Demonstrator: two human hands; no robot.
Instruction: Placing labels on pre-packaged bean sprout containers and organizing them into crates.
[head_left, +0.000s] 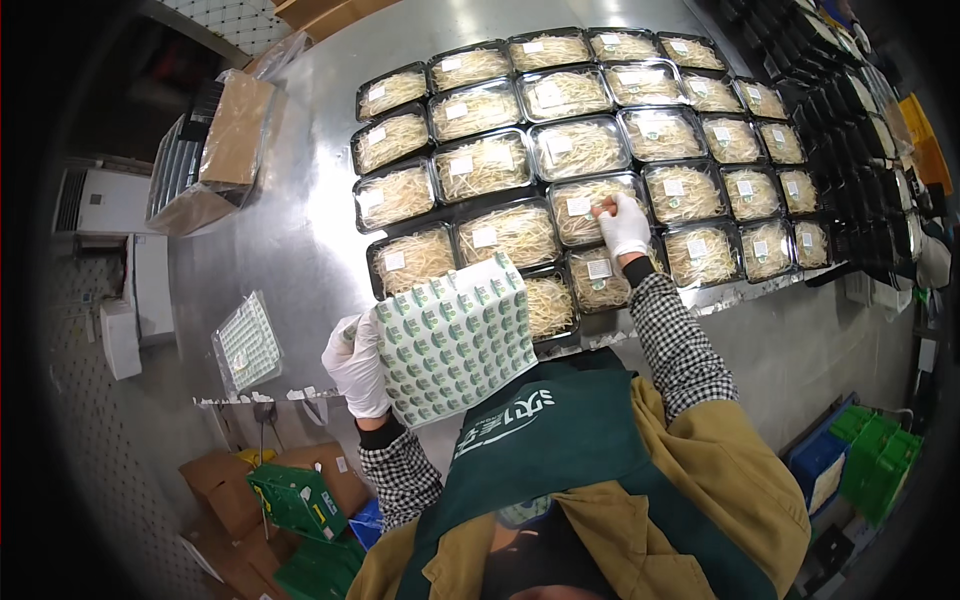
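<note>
My left hand, in a white glove, holds a sheet of green-and-white stickers by its left edge. The sheet covers parts of the nearest trays. My right hand, also gloved, is over a black tray of bean sprouts under clear film. Its thumb and forefinger come together beside the tray's white label; whether a sticker is between them I cannot tell. Below it, another sprout tray bears a white label and a round green sticker. Several similar trays stand in rows on the steel table.
More sticker sheets lie at the table's left. Behind them stands an opened cardboard box. Stacked black trays line the right side. Green crates and cartons sit below left, with another green crate below right.
</note>
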